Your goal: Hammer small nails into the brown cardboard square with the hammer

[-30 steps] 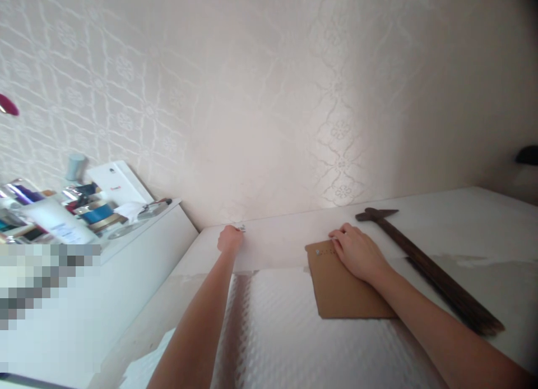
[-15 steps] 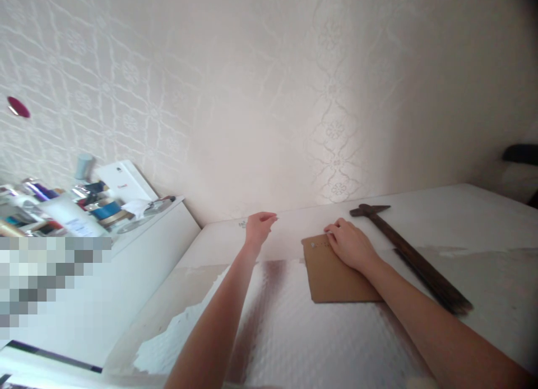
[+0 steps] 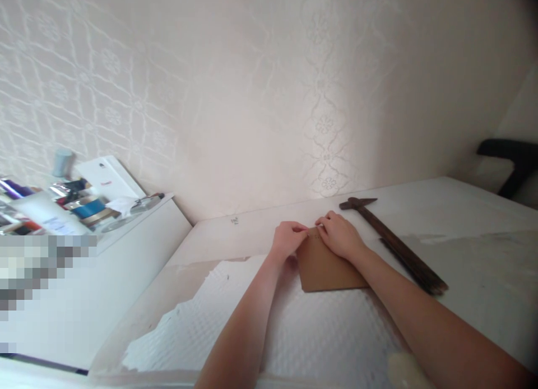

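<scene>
Our left hand (image 3: 288, 237) had just crossed from near the small dark bits (image 3: 234, 220) by the wall to the far left corner of the cardboard (image 3: 325, 265), so both hands now met along one edge and the work centred there. Its grip was narrow, thumb and finger pinched together at that corner; anything between them was too small to tell. Our right hand (image 3: 341, 236) had stayed on the cardboard, fingers curled at its far edge, though we could not tell whether they pinched anything. A short row of marks showed between the hands. The cardboard lay partly over the white textured sheet (image 3: 235, 291) on the surface (image 3: 202, 232), and the hammer (image 3: 390, 237) rested untouched to its right.
</scene>
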A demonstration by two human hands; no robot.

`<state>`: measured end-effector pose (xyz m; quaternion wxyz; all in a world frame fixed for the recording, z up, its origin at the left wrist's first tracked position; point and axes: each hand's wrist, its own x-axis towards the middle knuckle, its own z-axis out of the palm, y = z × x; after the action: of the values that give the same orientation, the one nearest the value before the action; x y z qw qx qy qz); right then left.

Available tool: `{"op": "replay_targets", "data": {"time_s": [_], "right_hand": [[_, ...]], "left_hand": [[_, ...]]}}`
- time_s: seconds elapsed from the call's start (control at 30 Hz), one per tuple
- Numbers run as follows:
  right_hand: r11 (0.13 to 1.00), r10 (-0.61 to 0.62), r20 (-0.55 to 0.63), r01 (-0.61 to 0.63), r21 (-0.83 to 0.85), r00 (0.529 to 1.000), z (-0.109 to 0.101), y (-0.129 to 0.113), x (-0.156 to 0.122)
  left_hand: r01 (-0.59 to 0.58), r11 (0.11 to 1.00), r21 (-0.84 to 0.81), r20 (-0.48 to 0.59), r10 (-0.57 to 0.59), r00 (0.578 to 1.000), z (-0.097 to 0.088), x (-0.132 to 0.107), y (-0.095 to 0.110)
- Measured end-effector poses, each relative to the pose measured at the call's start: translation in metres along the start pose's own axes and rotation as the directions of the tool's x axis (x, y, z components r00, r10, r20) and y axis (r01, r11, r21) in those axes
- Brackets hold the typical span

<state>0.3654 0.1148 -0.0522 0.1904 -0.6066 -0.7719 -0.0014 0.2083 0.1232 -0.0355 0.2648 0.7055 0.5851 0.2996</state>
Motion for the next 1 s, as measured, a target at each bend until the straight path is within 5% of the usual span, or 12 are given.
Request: {"op": "replay_targets", "data": {"time_s": [0.67, 0.77, 0.87, 1.0], "right_hand": [[1.000, 0.015, -0.066, -0.014, 0.020, 0.998, -0.002, 0.006, 0.001], [0.976, 0.179, -0.201, -0.200, -0.091, 0.963, -0.014, 0.010, -0.003], [0.883, 0.390, -0.316, -0.449, -0.138, 0.865, -0.027, 0.019, -0.010], [0.766, 0.608, -0.199, -0.634, -0.108, 0.769, -0.031, 0.037, -0.017]], "left_hand": [[-0.009, 0.999, -0.048, 0.078, 0.013, 0.997, -0.002, 0.000, -0.006], [0.033, 0.992, -0.119, 0.089, -0.023, 0.996, -0.001, 0.001, -0.010], [0.071, 0.980, -0.184, 0.100, -0.053, 0.994, 0.000, 0.001, -0.011], [0.125, 0.954, -0.271, 0.118, -0.096, 0.988, 0.000, -0.001, -0.009]]}}
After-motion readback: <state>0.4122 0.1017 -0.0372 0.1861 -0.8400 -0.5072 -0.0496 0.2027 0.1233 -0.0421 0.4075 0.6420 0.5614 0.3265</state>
